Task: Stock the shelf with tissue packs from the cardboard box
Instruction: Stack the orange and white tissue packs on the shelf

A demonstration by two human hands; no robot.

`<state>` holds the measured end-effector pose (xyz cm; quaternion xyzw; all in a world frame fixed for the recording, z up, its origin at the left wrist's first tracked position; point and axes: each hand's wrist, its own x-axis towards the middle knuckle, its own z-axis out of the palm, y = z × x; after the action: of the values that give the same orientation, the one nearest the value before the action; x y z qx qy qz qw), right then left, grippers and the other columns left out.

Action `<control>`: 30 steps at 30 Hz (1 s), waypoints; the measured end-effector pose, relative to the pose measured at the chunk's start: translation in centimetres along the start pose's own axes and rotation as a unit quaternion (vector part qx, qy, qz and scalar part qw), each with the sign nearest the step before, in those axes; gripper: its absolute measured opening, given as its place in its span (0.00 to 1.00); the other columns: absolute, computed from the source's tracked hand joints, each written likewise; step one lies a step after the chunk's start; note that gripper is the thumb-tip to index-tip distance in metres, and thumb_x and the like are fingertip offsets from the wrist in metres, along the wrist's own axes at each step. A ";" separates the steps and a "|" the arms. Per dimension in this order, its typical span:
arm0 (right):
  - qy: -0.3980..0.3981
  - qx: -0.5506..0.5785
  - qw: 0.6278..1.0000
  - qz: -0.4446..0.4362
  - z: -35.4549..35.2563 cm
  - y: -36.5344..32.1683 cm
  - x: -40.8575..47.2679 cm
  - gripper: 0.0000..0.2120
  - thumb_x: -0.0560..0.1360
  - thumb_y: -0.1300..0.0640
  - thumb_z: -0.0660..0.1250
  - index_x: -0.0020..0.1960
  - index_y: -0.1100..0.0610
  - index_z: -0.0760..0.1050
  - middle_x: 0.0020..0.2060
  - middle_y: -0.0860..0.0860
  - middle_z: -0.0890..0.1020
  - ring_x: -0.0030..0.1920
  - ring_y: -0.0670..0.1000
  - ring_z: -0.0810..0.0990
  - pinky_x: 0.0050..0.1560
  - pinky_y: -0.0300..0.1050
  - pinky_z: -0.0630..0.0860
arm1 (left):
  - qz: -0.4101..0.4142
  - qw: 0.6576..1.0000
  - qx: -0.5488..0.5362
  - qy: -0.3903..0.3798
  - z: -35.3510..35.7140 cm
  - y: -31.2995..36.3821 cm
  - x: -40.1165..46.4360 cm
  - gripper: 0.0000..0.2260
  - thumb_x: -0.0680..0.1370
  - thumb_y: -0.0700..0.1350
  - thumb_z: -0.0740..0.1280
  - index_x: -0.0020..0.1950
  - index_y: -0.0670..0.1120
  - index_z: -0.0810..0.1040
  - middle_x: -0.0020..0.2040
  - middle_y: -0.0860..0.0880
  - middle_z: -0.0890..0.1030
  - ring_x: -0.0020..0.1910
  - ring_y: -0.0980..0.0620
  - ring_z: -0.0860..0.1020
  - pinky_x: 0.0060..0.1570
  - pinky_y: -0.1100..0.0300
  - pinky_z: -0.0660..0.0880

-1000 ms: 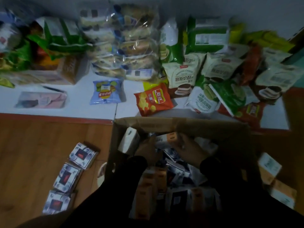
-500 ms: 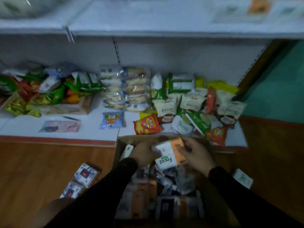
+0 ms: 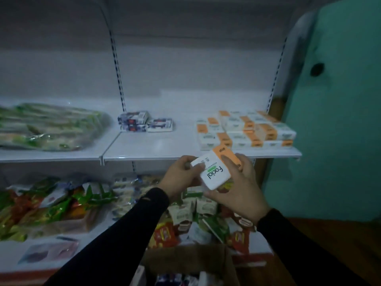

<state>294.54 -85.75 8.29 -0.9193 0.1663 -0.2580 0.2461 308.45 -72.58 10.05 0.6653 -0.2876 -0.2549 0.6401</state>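
i'm holding one tissue pack (image 3: 216, 170) in both hands, just in front of the edge of the upper shelf (image 3: 156, 145). my left hand (image 3: 181, 178) grips its white end, thumb on top and fingers curled under. my right hand (image 3: 240, 186) cups the other side, fingers wrapped over the orange end and palm beneath. the pack is tilted, white face up, with the word "facial" printed on it.

just behind the pack, on the right part of that shelf, sits a stack of tissue packs (image 3: 245, 129) in the same white and orange, piled in two layers. further left on the same shelf are a few small dark-printed boxes (image 3: 144, 121), and at the far left a big clear bag of green-wrapped goods (image 3: 49, 126).

under my hands the lower shelf (image 3: 12, 252) is crowded with snack bags (image 3: 61, 205) in green, red and white. nearest me, at the bottom edge, is the open cardboard box (image 3: 185, 259), with more packs dimly visible inside. a teal wall (image 3: 338, 120) stands to the right.
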 end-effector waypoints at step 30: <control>0.085 -0.254 0.962 0.054 -2.2 8.6 14.2 0.33 0.75 0.34 0.52 0.70 0.54 0.71 0.70 0.56 0.71 0.71 0.56 0.65 0.72 0.52 0.57 | 0.085 0.761 0.636 0.097 -6.8 -3.1 14.0 0.34 0.68 0.67 0.38 0.59 0.51 0.71 0.59 0.46 0.73 0.60 0.45 0.70 0.59 0.52 0.67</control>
<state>303.27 -99.77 10.85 -0.9159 0.2964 -0.2705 0.0032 323.28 -77.68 7.67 0.9137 -0.3752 0.1074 0.1136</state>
